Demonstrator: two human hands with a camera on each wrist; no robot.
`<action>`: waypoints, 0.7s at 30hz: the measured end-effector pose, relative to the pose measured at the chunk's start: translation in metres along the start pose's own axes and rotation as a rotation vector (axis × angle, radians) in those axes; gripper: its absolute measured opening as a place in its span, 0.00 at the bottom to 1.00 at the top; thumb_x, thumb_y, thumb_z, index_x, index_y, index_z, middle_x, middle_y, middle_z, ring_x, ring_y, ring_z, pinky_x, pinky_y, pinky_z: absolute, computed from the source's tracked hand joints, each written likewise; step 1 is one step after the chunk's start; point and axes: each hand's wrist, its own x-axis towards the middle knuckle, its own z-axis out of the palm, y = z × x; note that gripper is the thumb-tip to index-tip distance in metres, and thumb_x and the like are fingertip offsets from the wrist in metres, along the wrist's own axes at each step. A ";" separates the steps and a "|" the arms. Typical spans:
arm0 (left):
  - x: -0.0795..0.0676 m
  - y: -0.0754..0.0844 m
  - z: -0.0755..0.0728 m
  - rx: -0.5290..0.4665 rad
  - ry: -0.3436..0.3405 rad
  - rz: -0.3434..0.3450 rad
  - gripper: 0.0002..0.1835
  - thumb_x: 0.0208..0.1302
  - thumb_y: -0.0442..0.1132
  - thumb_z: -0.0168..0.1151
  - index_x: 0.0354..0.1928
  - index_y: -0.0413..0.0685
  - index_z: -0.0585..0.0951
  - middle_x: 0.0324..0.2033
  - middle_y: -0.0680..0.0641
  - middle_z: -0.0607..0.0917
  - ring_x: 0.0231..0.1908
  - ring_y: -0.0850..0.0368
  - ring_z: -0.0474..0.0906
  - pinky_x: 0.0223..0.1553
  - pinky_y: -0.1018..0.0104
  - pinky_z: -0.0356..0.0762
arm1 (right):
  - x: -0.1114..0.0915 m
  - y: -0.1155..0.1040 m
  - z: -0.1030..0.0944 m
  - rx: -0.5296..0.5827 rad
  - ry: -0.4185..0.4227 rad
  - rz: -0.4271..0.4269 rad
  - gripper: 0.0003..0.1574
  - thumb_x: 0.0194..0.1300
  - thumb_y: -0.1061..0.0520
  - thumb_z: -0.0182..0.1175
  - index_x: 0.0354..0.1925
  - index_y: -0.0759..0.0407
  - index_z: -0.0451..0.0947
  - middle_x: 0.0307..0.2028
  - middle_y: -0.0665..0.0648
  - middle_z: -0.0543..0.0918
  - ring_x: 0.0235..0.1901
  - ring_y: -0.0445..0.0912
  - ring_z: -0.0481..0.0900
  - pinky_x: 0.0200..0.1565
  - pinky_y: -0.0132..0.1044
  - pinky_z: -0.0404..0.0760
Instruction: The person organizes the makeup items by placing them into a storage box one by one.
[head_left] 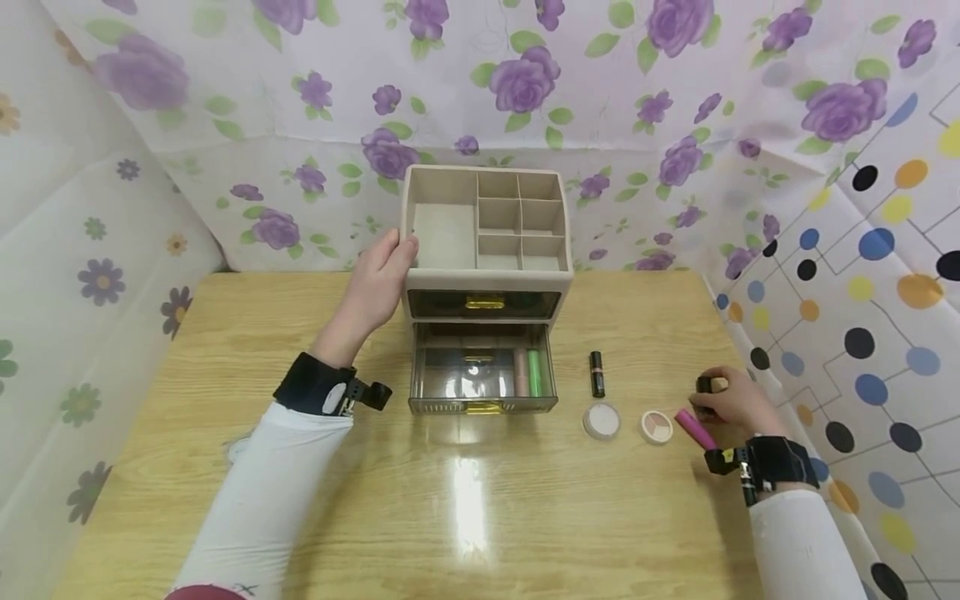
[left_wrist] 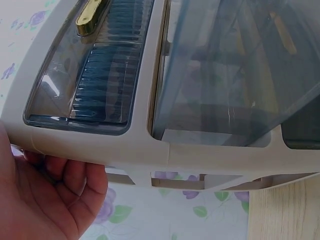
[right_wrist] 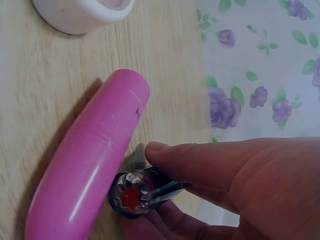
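A beige makeup organizer (head_left: 444, 233) stands at the back of the table with its lower clear drawer (head_left: 442, 407) pulled out. My left hand (head_left: 375, 283) grips the organizer's left side, thumb along the top edge; in the left wrist view its fingers (left_wrist: 75, 182) curl against that side. At the far right, my right hand (head_left: 742, 404) pinches a black lipstick tube (right_wrist: 131, 196) between thumb and fingers. The tube's faceted end shows red in the middle. Right beside it lies a bright pink tube (right_wrist: 87, 165) on the table.
Inside the drawer lie a green tube (head_left: 534, 372) and a dull pink tube (head_left: 521, 372). Between organizer and right hand are a black tube (head_left: 597, 374), a round white compact (head_left: 602, 421) and a small round palette (head_left: 656, 427). Patterned cloth (head_left: 870, 333) borders the table's right side.
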 end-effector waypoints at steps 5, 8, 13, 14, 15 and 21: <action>0.000 0.000 0.000 -0.001 -0.006 -0.002 0.23 0.85 0.58 0.42 0.41 0.44 0.70 0.28 0.43 0.65 0.30 0.46 0.65 0.35 0.53 0.66 | 0.000 0.001 -0.002 -0.072 0.012 -0.011 0.43 0.73 0.55 0.68 0.70 0.79 0.61 0.56 0.84 0.75 0.42 0.57 0.87 0.39 0.41 0.85; 0.001 0.001 0.000 0.001 -0.005 0.003 0.24 0.85 0.58 0.42 0.42 0.44 0.71 0.29 0.43 0.65 0.30 0.45 0.65 0.35 0.53 0.66 | 0.001 0.000 -0.003 -0.055 0.015 -0.006 0.42 0.73 0.55 0.67 0.72 0.78 0.62 0.56 0.84 0.76 0.42 0.57 0.87 0.40 0.42 0.85; 0.001 0.002 0.000 -0.012 -0.009 0.017 0.23 0.85 0.57 0.42 0.41 0.44 0.70 0.30 0.43 0.66 0.32 0.46 0.66 0.37 0.53 0.67 | 0.002 -0.001 -0.001 0.008 0.049 0.010 0.39 0.74 0.56 0.64 0.73 0.76 0.64 0.50 0.79 0.82 0.32 0.50 0.89 0.36 0.40 0.87; 0.001 0.003 0.000 -0.016 -0.010 0.019 0.23 0.85 0.57 0.42 0.41 0.44 0.70 0.30 0.43 0.65 0.31 0.45 0.66 0.36 0.53 0.66 | 0.001 -0.002 0.000 0.005 0.058 0.008 0.39 0.73 0.56 0.64 0.72 0.75 0.65 0.47 0.76 0.84 0.31 0.49 0.88 0.35 0.39 0.86; 0.002 0.002 0.000 -0.018 -0.010 0.019 0.23 0.85 0.57 0.43 0.41 0.44 0.69 0.30 0.43 0.65 0.31 0.45 0.65 0.36 0.53 0.66 | 0.001 -0.003 0.000 0.000 0.065 0.001 0.39 0.73 0.56 0.64 0.72 0.75 0.65 0.45 0.75 0.85 0.31 0.48 0.88 0.34 0.39 0.86; 0.000 0.002 -0.001 -0.018 -0.009 0.003 0.23 0.85 0.56 0.42 0.43 0.43 0.71 0.33 0.41 0.69 0.35 0.45 0.69 0.39 0.52 0.69 | -0.002 -0.017 0.003 -0.005 0.069 -0.032 0.40 0.74 0.55 0.65 0.74 0.74 0.65 0.39 0.66 0.88 0.31 0.48 0.89 0.34 0.38 0.85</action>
